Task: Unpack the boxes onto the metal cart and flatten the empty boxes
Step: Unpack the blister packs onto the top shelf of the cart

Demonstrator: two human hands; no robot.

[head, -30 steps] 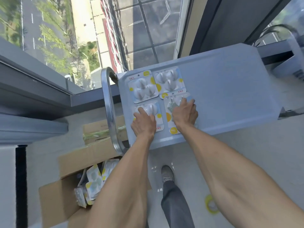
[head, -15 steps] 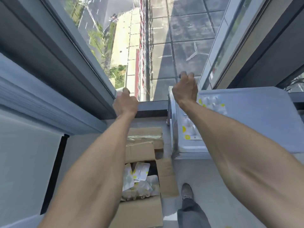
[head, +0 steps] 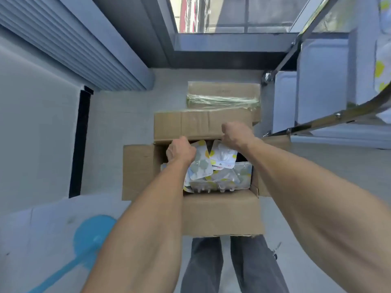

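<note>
An open cardboard box [head: 222, 214] stands on the floor in front of my legs, holding several white and yellow blister packs [head: 224, 182]. My left hand [head: 179, 151] is inside the box at its far left, fingers curled over the edge of one blister pack [head: 201, 166]. My right hand [head: 237, 134] is at the box's far edge, curled on the top of a second blister pack [head: 223, 155]. The metal cart [head: 317, 81] stands to the right, with more packs [head: 380, 66] on its top shelf at the frame's edge.
A second, sealed cardboard box [head: 222, 92] wrapped in greenish tape lies behind the open one, near the window. The cart's chrome handle rail [head: 338, 117] crosses at right. A blue plastic tool [head: 93, 231] lies on a pale surface at lower left.
My hands left the packs on the cart's top, swung left and came down into the open box. The view turned from the cart to the box on the floor.
</note>
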